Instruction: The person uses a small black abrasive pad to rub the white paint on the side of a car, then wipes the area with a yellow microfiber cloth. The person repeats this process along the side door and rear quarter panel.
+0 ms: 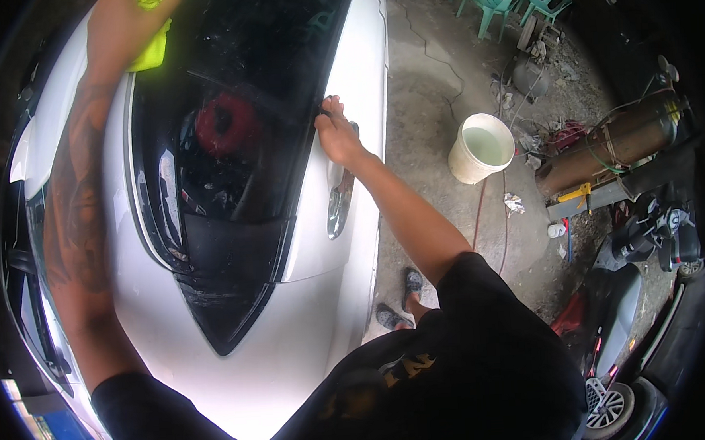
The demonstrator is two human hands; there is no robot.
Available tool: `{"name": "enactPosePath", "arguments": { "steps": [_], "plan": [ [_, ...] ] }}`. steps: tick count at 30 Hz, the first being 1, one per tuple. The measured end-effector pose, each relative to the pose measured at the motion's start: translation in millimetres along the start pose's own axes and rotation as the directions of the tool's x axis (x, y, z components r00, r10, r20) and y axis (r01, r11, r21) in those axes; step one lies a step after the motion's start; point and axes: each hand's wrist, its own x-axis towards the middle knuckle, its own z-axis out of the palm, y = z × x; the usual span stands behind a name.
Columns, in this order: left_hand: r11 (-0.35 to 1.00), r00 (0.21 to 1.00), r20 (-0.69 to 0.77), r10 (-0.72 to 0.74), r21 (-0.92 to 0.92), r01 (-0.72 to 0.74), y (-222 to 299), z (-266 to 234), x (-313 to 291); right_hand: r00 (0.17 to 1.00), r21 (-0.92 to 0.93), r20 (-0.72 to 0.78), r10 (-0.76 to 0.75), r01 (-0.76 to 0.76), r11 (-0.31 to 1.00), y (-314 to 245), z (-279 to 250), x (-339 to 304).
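Note:
My left hand (123,29) is closed on a bright yellow-green cloth (151,55), up by the roof edge above the side window of a white car (159,326). Part of the cloth hangs out below my fingers, against the dark glass (242,82). Lower and to the right, my right hand (339,137) rests with curled fingers at the window's bottom trim, right beside the door handle (354,129). Whether it grips anything there is hidden. Through the glass a round red object (226,123) shows inside the car.
A white bucket (482,149) of cloudy water stands on the concrete floor at right, with hoses or cords (480,213) near it. Beyond are a rusty cylinder (604,155), green plastic chairs (497,5) and a motorcycle (612,310). My feet (401,305) stand beside the car.

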Motion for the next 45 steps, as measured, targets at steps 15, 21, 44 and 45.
{"name": "enactPosePath", "arguments": {
  "steps": [15, 21, 44, 45],
  "plan": [
    [0.98, 0.965, 0.181, -0.19, -0.019, 0.196, -21.2, -0.4, -0.5, 0.899, 0.398, -0.296, 0.323, -0.192, 0.897, 30.2, -9.7, 101.9],
    [0.977, 0.957, 0.206, -0.206, -0.005, 0.211, -27.5, 4.0, -2.1, 0.886, 0.307, -0.236, 0.4, -0.322, 0.896, 64.2, 10.3, 116.5],
    [0.95, 0.922, 0.26, -0.287, -0.043, 0.308, -27.5, 2.8, -7.3, 0.986, 0.16, -0.167, 0.019, 0.008, 0.987, 72.3, -50.7, 129.3],
    [0.95, 0.917, 0.27, -0.292, -0.026, 0.311, -30.0, 3.1, -7.3, 0.981, 0.155, -0.192, 0.026, 0.004, 0.988, 69.0, -51.9, 139.2]
  ]
}}
